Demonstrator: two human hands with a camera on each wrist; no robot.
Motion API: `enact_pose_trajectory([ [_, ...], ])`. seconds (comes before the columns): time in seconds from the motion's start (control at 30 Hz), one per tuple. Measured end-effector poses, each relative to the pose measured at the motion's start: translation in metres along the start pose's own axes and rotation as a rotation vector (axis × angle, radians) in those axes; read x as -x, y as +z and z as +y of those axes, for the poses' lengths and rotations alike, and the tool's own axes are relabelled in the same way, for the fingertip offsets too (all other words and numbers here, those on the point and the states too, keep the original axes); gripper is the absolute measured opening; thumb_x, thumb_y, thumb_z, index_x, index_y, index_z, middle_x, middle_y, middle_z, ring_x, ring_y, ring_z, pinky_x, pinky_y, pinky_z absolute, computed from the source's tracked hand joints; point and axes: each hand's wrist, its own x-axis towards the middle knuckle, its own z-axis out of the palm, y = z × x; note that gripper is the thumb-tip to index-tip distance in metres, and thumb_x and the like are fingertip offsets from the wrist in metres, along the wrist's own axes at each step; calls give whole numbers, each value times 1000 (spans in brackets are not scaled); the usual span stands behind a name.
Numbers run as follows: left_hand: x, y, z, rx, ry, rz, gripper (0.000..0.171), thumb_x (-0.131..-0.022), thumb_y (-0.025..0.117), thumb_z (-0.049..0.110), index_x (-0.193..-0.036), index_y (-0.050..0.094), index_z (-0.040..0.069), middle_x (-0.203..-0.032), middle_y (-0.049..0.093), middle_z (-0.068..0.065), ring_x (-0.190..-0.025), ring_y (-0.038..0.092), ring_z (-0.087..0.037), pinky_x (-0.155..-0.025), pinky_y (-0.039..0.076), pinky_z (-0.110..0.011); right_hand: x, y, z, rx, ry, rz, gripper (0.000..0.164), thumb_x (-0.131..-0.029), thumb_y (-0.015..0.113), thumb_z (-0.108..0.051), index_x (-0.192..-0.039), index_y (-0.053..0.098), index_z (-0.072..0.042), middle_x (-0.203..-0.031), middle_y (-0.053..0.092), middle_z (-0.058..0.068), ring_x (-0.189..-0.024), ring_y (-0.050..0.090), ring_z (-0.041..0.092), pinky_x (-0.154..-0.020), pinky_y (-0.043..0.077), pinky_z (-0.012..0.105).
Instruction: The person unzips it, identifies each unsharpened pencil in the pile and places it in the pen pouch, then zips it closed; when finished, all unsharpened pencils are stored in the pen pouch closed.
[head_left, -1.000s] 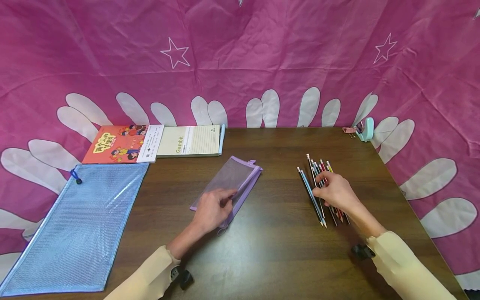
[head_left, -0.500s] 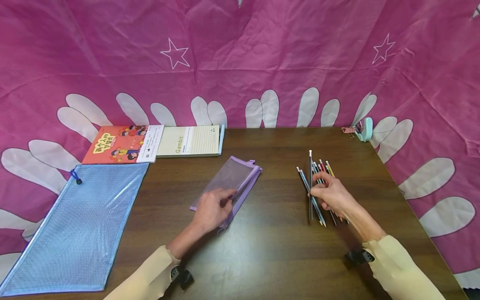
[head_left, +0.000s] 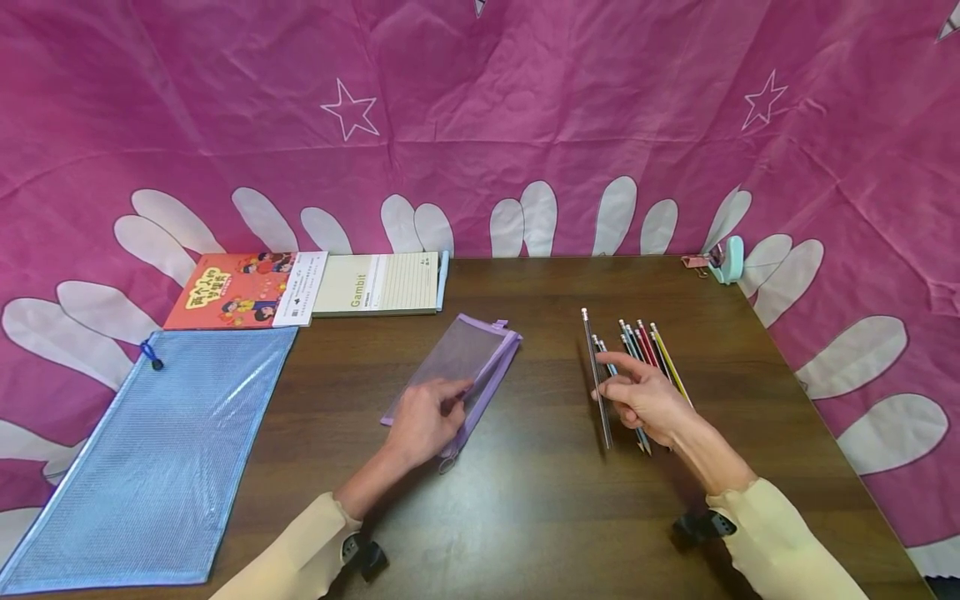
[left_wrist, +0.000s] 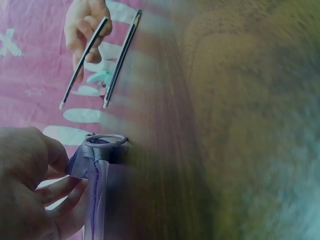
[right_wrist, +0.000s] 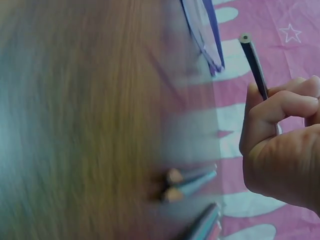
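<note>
Left hand [head_left: 423, 421]: grip narrow, holding the edge of the purple mesh pouch [head_left: 452, 354], which lies aslant at mid-frame; its ring pull [left_wrist: 106, 141] shows beside the fingers in the left wrist view.

Right hand [head_left: 648, 400]: grip narrow, pinching one dark pencil [head_left: 596, 377] near its middle, right of centre, eraser end toward the top. Wrist views show it raised off the tabletop [head_left: 525, 508]. The loose pencils [head_left: 648, 342] lie just beside and partly beneath this hand.

Room: a wide strip of tabletop separates pouch from held pencil; a broader stretch opens below both.

Edges: the far edge follows the pink cloth [head_left: 450, 92]; the right edge slants toward the lower right corner, well apart from the loose pencils. Book [head_left: 255, 275] and notebook [head_left: 382, 283] occupy the far edge, upper left. The blue bag [head_left: 150, 458] fills the lower left, its top meeting the book. A binder clip [head_left: 696, 262] and a mint-green item [head_left: 734, 258] stand at the far right corner.
</note>
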Motion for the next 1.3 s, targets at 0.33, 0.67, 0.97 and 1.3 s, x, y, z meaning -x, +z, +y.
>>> enact_pose_trajectory([
  [0.33, 0, 0, 2, -6, -18, 0, 31, -77, 70, -3, -107, 77, 2, -88, 72, -6, -68, 62, -12, -62, 52, -31, -7, 27, 9, -223, 55, -71, 49, -92, 52, 7, -139, 39, 1, -84, 65, 9, -47, 36, 2, -42, 30, 14],
  [0.67, -1, 1, 2, -5, -20, 2, 30, -78, 71, -3, -107, 76, 1, -89, 72, -7, -70, 63, -14, -63, 53, -31, -13, 44, 17, -321, 64, -151, 25, -94, 53, 5, -114, 49, -9, -86, 65, 9, -47, 36, 2, -41, 30, 13],
  [0.97, 0, 1, 4, 2, -25, -2, 31, -78, 70, -3, -108, 76, 1, -89, 73, -8, -71, 64, -15, -64, 54, -33, -16, 57, 21, -383, 58, -112, 23, -95, 50, 7, -108, 48, -11, -85, 66, 7, -47, 36, 2, -41, 29, 13],
  [1.3, -1, 3, 5, 2, -24, -5, 30, -78, 70, -2, -108, 76, 1, -89, 72, -8, -69, 63, -14, -63, 53, -30, -25, 81, 25, -368, 70, 94, 27, -93, 52, 7, -114, 44, -7, -83, 66, 6, -47, 34, 3, -42, 27, 16],
])
